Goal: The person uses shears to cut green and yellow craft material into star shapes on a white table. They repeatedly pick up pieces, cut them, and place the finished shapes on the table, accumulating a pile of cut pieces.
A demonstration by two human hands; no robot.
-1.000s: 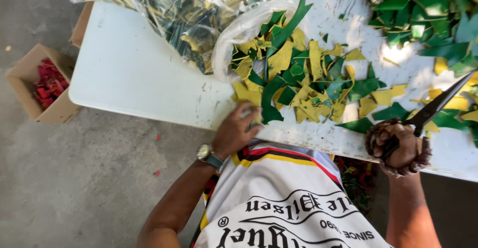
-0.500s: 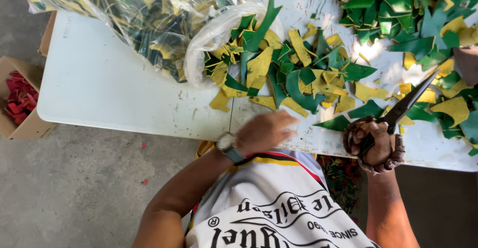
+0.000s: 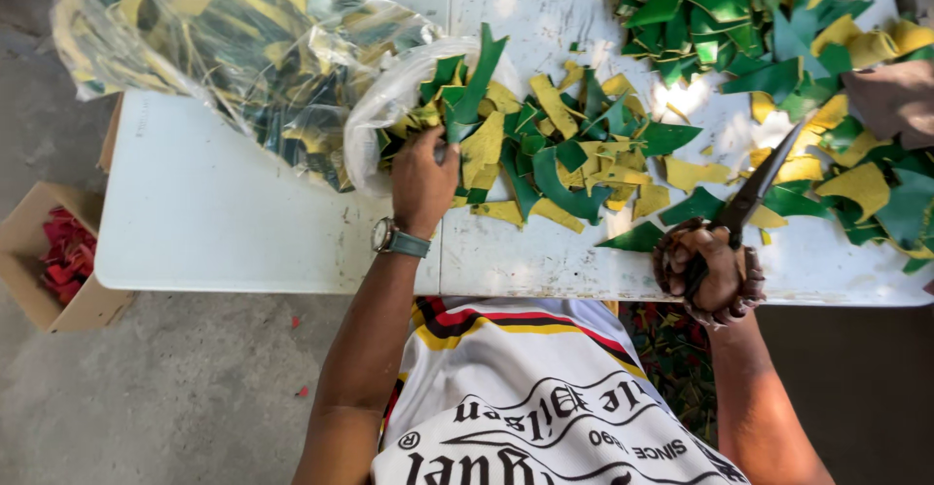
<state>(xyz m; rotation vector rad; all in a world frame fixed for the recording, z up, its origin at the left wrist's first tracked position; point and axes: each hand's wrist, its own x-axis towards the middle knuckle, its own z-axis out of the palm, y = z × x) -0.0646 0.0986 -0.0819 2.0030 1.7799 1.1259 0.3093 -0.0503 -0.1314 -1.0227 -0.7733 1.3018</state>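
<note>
So the white table is the anchor here, everything sits on or around it. In the middle of the table there's a loose heap of green and yellow scraps, flat cut pieces in odd shapes. The left hand is on the near-left edge of that heap, right at the mouth of the clear plastic bag, fingers curled down onto the pieces. Looks like it's gripping a long green strip that sticks up toward the far side of the table, though the fingertips are buried in scraps so I can't say for sure. There's a wristwatch on that wrist.

The bag lies on the table's far-left part, stuffed with more of the same green and yellow bits.

The right hand is at the near edge of the table, to the right, fingers wrapped tight through the cord-wound handles of big scissors. The blades point up and away over the tabletop and look closed.

A second pile of scraps covers the far-right corner. Off the table's left end, a cardboard box with red pieces sits on the floor.
</note>
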